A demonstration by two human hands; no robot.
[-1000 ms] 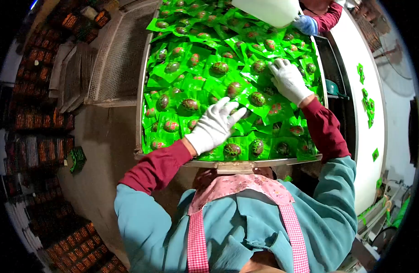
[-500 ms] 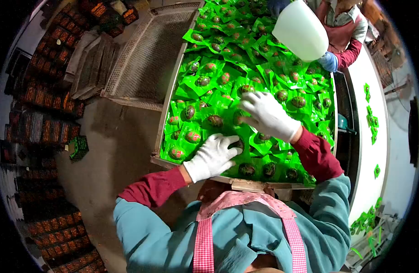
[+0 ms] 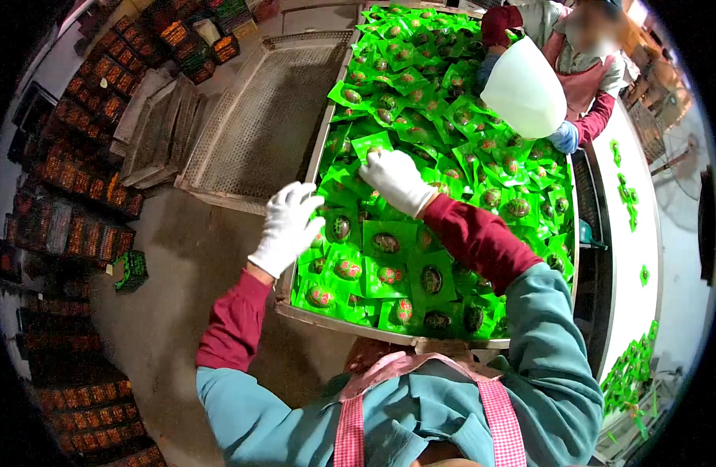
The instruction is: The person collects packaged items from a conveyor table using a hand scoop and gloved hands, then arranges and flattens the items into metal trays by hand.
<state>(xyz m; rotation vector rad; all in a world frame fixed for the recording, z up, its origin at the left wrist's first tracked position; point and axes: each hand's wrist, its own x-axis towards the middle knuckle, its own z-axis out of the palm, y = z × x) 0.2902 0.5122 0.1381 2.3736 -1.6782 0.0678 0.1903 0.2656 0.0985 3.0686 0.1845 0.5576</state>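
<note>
A large shallow tray (image 3: 300,311) in front of me is covered with green packets (image 3: 386,243), each showing an egg-shaped oval, dark or reddish. My right hand (image 3: 395,180), in a white glove, reaches over the tray's left half. Its fingers are closed at the edge of a green packet (image 3: 371,145), whose far part shows beyond the fingertips. My left hand (image 3: 286,226), also white-gloved, hovers by the left rim of the tray with its fingers curved and apart. Nothing shows in it.
Across the tray a co-worker in blue gloves (image 3: 564,137) tilts a white container (image 3: 524,89) over the packets. An empty mesh-bottomed tray (image 3: 257,117) stands to the left. Stacked crates (image 3: 78,171) line the left wall. On the right runs a white table (image 3: 634,257) with more green packets.
Both my hands have moved left and my right hand farther away across the tray; my left hand has lifted off the packets near the front edge. The co-worker's white container has shifted slightly.
</note>
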